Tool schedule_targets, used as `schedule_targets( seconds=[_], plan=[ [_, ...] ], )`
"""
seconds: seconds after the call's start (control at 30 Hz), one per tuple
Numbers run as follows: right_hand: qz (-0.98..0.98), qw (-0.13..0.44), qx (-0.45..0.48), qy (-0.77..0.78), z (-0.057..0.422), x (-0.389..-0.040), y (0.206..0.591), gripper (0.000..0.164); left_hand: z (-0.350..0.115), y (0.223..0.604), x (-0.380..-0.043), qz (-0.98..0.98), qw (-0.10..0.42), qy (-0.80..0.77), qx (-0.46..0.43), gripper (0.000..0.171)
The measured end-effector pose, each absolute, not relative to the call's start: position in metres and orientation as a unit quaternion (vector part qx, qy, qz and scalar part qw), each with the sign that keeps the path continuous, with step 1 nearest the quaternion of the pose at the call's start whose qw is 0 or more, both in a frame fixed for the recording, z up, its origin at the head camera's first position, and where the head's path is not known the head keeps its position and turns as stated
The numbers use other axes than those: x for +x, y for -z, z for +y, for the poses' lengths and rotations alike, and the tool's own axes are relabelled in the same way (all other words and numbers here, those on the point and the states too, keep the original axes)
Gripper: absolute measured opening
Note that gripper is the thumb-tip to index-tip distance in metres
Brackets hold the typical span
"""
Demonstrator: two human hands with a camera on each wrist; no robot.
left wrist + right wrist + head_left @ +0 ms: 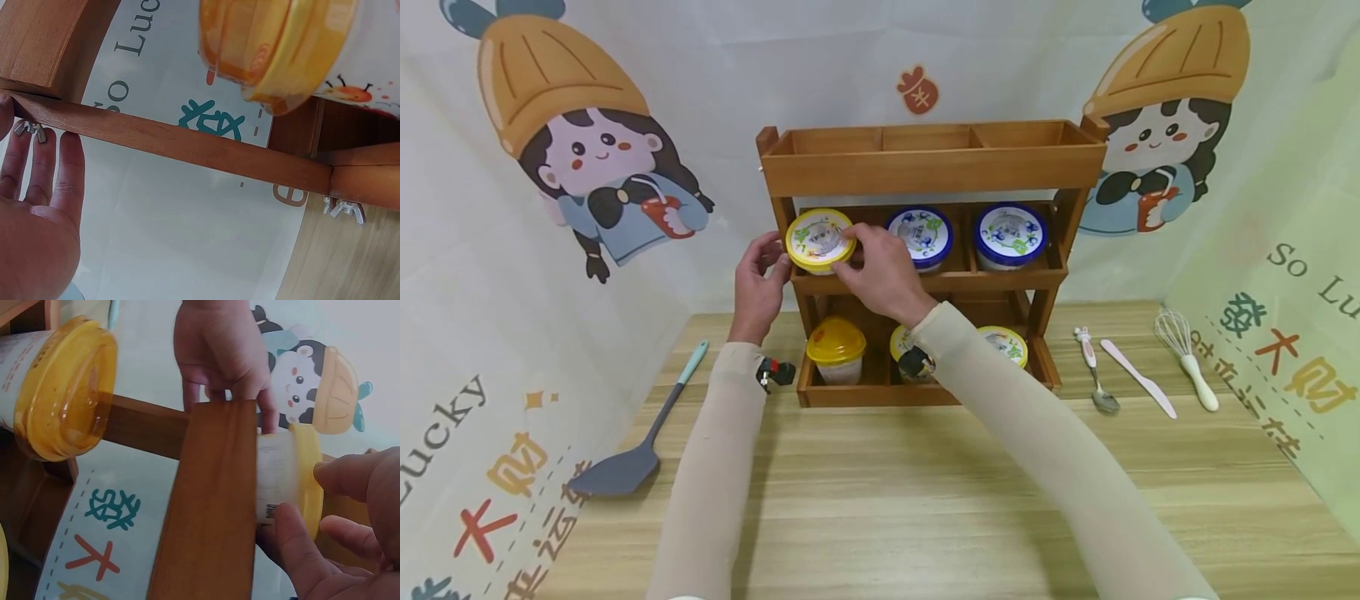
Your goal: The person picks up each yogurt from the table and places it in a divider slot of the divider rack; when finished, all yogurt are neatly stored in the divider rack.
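Observation:
A white tub with a yellow lid (pixel 820 238) is at the left end of the rack's middle tier. My right hand (pixel 886 271) holds it by the rim; in the right wrist view, fingertips (pixel 292 526) press on its side and lid. To the left, my left hand (pixel 760 285) is at the rack's upright, its fairly straight fingers (pixel 69 175) against the wooden side rail (pixel 187 144) and its thumb near the tub. Two blue-lidded tubs (pixel 1011 234) stand farther right on this tier.
On the wooden rack's (pixel 932 173) bottom tier are a domed yellow-lidded cup (pixel 837 350) and two flatter tubs (pixel 1004 343), partly hidden by my right arm. A spatula (pixel 632 462) lies left; a spoon (pixel 1096 379), pink knife (pixel 1138 377) and whisk (pixel 1187 358) lie right.

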State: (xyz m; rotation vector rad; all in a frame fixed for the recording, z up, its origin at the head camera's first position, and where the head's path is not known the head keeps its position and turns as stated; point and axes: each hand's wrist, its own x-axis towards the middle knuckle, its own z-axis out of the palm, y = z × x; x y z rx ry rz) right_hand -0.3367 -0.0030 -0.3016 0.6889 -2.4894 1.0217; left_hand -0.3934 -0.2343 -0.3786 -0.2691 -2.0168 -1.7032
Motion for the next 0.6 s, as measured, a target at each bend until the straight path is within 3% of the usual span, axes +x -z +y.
schedule_targets(
  seconds=[0.33, 0.6],
  plan=[
    [-0.853, 0.158, 0.252, -0.429, 0.020, -0.317, 0.300, 0.044, -0.232, 0.379, -0.395, -0.739, 0.245, 0.620, -0.097, 0.038],
    [-0.824, 0.180, 0.289, -0.453, 0.057, -0.292, 0.325, 0.040, -0.227, 0.374, -0.377, -0.755, 0.237, 0.606, -0.080, 0.040]
  ],
)
